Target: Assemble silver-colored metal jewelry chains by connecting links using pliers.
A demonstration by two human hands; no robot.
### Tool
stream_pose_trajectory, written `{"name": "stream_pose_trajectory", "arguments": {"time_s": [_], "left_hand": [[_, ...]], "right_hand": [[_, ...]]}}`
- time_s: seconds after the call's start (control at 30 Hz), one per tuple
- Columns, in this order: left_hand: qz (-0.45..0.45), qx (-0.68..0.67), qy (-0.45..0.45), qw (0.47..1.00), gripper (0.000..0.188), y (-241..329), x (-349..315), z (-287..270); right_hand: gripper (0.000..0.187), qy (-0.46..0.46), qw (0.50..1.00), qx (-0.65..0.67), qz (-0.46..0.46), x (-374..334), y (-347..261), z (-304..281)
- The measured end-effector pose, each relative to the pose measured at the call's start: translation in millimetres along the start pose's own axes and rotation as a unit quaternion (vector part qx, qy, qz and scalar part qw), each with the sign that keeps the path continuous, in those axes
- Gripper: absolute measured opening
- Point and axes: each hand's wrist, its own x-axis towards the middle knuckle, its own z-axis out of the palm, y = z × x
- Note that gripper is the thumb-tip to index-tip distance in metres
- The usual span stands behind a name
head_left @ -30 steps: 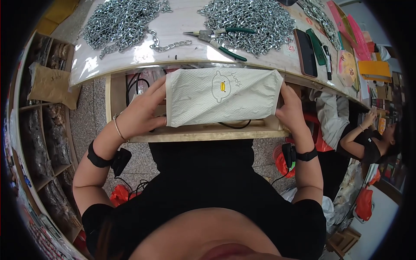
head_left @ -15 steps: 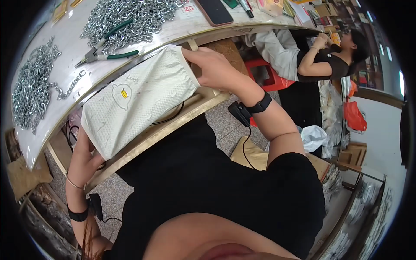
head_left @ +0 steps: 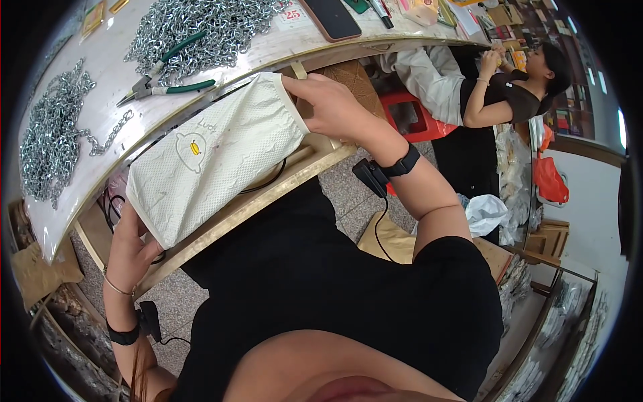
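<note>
A white textured cloth oversleeve, gathered at its right end and bearing a small cartoon with a yellow beak, is stretched at a slant over an open wooden drawer. My left hand grips its lower left end, thumb along the edge and the other fingers partly hidden underneath. At the upper right end, my right hand has hold of the gathered opening, its fingertips tucked out of sight. Black cords show in the drawer below the cloth.
Green-handled pliers lie on the white table beyond the drawer, among heaps of silver chain. A phone rests near the table edge. To the right, another person sits by a red stool.
Both hands keep their hold on the oversleeve, which has barely shifted. At the right, the other person's hands and forearms have moved slightly.
</note>
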Motion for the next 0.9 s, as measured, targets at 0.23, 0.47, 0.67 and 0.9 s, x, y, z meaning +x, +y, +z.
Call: {"name": "stream_pose_trajectory", "arguments": {"time_s": [0.23,0.47,0.67,0.9], "left_hand": [[0.038,0.11,0.03,0.993,0.077,7.5,-2.1,-3.4],[0.071,0.207,0.043,0.975,0.077,15.8,-2.6,-4.3],[0.15,0.21,0.068,0.964,0.069,34.4,1.5,-5.7],[0.083,-0.014,0.12,0.989,0.055,45.2,-10.3,-9.1]], "right_hand": [[0.053,0.043,0.998,0.029,-0.032,-3.7,6.0,5.9],[0.03,0.017,0.983,0.178,-0.047,-4.9,-6.3,-6.9],[0.039,-0.105,0.773,0.616,0.114,-3.1,-15.8,3.0],[0.044,-0.034,0.64,0.724,0.256,10.4,-7.5,3.9]]}}
